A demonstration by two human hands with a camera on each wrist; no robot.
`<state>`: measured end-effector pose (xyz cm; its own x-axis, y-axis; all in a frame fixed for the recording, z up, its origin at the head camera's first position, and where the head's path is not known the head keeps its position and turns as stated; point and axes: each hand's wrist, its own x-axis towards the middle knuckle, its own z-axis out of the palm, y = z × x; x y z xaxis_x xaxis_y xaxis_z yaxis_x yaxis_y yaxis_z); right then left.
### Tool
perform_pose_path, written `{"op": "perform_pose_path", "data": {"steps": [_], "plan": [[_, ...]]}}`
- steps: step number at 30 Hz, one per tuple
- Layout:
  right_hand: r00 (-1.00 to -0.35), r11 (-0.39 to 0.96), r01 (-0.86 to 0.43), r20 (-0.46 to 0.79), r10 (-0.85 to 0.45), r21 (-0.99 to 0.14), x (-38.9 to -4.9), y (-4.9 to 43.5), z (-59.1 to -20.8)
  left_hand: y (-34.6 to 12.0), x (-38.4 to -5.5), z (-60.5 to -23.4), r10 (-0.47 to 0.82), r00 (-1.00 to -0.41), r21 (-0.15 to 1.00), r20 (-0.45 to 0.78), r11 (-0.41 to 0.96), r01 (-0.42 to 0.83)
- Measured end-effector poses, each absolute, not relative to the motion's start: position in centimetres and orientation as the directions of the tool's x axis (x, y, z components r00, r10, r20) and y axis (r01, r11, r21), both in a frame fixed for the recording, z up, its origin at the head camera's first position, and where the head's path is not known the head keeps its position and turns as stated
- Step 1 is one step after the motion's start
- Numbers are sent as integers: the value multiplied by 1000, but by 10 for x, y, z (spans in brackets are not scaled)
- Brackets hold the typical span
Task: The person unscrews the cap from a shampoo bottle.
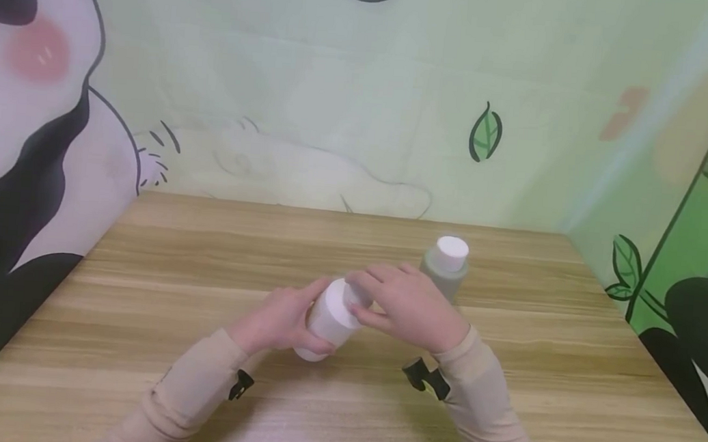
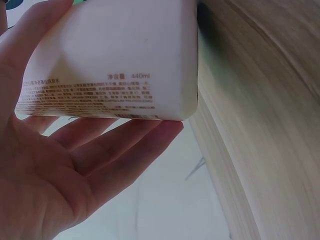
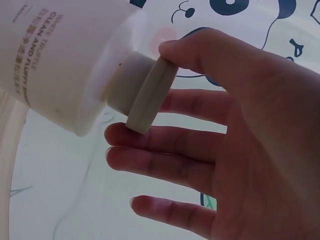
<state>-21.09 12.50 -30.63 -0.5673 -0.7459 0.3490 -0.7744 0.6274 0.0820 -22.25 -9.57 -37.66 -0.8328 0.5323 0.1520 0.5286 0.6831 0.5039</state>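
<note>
A white shampoo bottle (image 1: 330, 321) is held tilted over the table, its neck toward the right hand. My left hand (image 1: 278, 317) grips the bottle's body, thumb on the near side. In the left wrist view, small brown print and "440ml" show on the bottle (image 2: 115, 55). My right hand (image 1: 412, 308) is at the top end. As the right wrist view shows, thumb and a finger pinch the rim of the wide, flat cap (image 3: 154, 95), while the other fingers extend loosely beside it. Brown lettering runs along the bottle's front there.
A second bottle (image 1: 442, 276), greyish with a white cap, stands upright behind the right hand. The wood-grain table (image 1: 501, 409) meets a printed backdrop (image 1: 313, 95) with a panda and bamboo. Dark straps show at both wrists.
</note>
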Motion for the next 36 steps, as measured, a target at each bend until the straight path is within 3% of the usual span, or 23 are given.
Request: {"op": "perform_pose_path", "data": {"steps": [11, 19, 28, 36], "plan": [[-617, 675, -734, 345, -707, 71, -211, 126, -306, -95, -222, -377, 538, -827, 522, 163, 664, 535], [-571, 655, -745, 387, -724, 127, -211, 128, -306, -95, -221, -374, 547, -822, 529, 158, 656, 538], [-535, 611, -783, 376, -757, 115, -212, 131, -302, -95, -223, -371, 549, -821, 528, 157, 656, 539], [-600, 664, -744, 367, -710, 69, -211, 128, -303, -95, -224, -377, 549, -822, 557, 150, 640, 529]]}}
